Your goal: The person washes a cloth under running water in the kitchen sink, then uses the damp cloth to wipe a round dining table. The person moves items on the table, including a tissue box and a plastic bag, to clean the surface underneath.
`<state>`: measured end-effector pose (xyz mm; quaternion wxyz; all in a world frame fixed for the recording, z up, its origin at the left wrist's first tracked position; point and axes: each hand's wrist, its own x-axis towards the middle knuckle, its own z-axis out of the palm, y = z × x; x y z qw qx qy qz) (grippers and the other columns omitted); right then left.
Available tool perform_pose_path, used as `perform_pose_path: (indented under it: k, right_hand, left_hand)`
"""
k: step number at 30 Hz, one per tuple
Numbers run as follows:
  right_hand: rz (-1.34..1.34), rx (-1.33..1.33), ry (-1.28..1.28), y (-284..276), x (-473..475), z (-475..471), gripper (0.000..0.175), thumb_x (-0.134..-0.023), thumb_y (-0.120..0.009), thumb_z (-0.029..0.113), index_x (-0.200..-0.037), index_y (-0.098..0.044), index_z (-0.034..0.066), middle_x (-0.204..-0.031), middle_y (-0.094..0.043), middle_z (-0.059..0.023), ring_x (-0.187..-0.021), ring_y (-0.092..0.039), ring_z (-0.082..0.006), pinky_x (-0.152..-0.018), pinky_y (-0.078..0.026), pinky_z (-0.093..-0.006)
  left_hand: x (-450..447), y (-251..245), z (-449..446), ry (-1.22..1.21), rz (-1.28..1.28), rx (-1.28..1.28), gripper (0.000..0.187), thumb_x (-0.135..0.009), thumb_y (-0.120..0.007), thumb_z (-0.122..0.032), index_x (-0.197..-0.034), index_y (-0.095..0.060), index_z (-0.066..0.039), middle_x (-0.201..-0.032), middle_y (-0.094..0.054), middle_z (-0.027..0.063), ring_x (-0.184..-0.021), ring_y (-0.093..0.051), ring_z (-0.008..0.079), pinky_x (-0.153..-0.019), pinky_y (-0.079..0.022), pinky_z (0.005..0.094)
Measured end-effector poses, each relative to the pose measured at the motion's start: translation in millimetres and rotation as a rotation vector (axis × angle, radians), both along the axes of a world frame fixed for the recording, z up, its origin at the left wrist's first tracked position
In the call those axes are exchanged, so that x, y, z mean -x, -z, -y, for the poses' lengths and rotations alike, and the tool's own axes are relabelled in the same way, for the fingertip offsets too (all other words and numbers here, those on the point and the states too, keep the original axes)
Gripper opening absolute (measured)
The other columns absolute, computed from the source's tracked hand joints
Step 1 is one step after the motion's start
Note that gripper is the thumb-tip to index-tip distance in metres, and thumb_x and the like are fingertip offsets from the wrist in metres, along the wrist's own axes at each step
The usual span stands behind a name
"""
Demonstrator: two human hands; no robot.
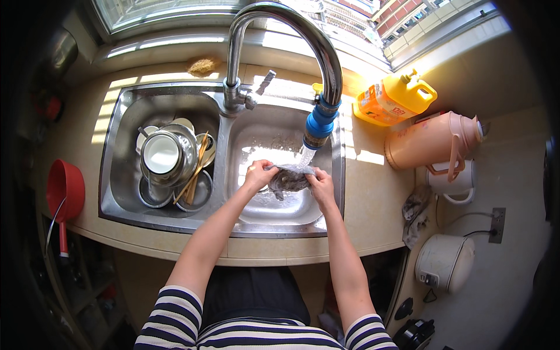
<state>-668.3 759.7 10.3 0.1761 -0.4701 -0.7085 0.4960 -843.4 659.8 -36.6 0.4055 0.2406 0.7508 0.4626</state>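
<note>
Stretched between my two hands is a wet grey cloth (290,178), held above the right basin (302,214) of a stainless steel double sink. My left hand (259,174) pinches its left end, and my right hand (322,183) grips the other end. Water (306,156) runs from the blue filter nozzle (320,124) of the chrome faucet (280,9) onto the cloth's upper edge. Part of a pale thing shows behind the cloth near my left hand; what it is I cannot tell.
Stacked bowls, a white enamel cup (161,153) and wooden chopsticks (195,173) fill part of the left basin (118,183). A red plastic ladle (65,188) lies at the counter's left. Rightward stand a yellow detergent jug (393,98), a pink thermos (424,140) and a rice cooker (445,263).
</note>
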Motion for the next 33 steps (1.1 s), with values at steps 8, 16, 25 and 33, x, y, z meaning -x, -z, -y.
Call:
perform_pose_path:
  k: [8, 16, 25, 33]
  right_hand:
    - [-0.378, 0.607, 0.093, -47, 24, 21, 0.018, -0.086, -0.054, 0.015, -0.090, -0.059, -0.0018, -0.081, -0.061, 0.0002, -0.075, -0.055, -0.0075, -0.069, -0.043, -0.0232]
    - [0.116, -0.621, -0.167, -68, 73, 139, 0.017, -0.064, -0.064, 0.019, -0.070, -0.059, 0.0032, -0.093, -0.056, -0.0114, -0.093, -0.049, -0.0306, -0.082, -0.039, -0.0388]
    - [-0.113, 0.335, 0.442, 42, 20, 8, 0.028, -0.082, -0.055, 0.025, -0.095, -0.057, 0.0006, -0.095, -0.062, -0.0159, -0.079, -0.060, -0.0297, -0.067, -0.046, -0.0396]
    - [-0.437, 0.425, 0.356, 4, 46, 14, 0.023, -0.086, -0.052, 0.018, -0.095, -0.059, -0.0017, -0.085, -0.063, -0.0075, -0.074, -0.062, -0.0173, -0.068, -0.050, -0.0318]
  left_hand:
    - [-16, -8, 8, -0.139, 0.722, 0.222, 0.079, -0.073, -0.056, -0.065, -0.133, -0.029, -0.022, -0.136, -0.030, 0.0125, -0.118, -0.036, 0.0380, -0.081, -0.042, 0.0523]
    - [-40, 27, 0, -0.096, 1.524, -0.192, 0.039, -0.085, -0.050, -0.049, -0.099, -0.054, -0.012, -0.088, -0.058, 0.0064, -0.080, -0.056, 0.0173, -0.071, -0.048, 0.0366]
    - [-56, -30, -9, -0.235, 1.406, -0.246, 0.027, -0.090, -0.048, -0.035, -0.099, -0.056, -0.012, -0.100, -0.061, 0.0072, -0.093, -0.059, 0.0211, -0.085, -0.046, 0.0403]
    - [-44, -16, -3, -0.043, 1.176, -0.014, 0.055, -0.085, -0.045, -0.054, -0.123, -0.039, -0.015, -0.114, -0.051, 0.0109, -0.103, -0.054, 0.0280, -0.087, -0.044, 0.0449]
